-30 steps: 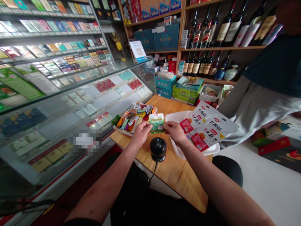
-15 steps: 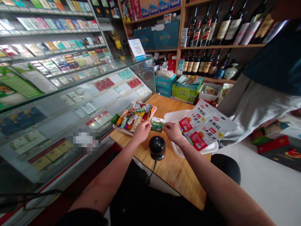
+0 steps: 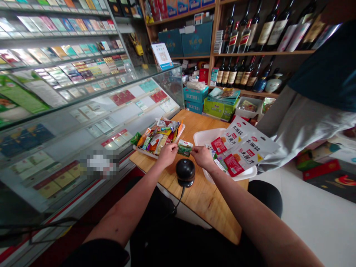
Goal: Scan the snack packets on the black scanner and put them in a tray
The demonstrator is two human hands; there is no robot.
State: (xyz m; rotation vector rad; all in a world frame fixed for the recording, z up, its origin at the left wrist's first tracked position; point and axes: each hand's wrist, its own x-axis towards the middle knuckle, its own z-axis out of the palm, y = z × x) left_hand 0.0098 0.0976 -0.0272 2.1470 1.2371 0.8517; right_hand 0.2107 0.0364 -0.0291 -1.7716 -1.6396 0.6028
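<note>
Near, lower centre of the frame: pale wooden worktop, edge angled. On it, a rounded black plastic device, dark cable running down off the front edge.

Just above the device, middle of the frame: small green-and-white flat packet, held up between both hands. Left hand: grip pinched together on the packet's left edge. Right hand: grip pinched on its right edge. Packet's fine print too small to read.

Left of the packet, a shallow white tray heaped with multicoloured snack wrappers. To the right, a wider white plastic tray; large white-and-red printed bags lie across it, overhanging its right side.

Beyond, right of frame: a person in grey trousers. Behind the worktop, a lime-green cardboard box. Farthest, upper right: dark glass bottles on wooden shelves.
</note>
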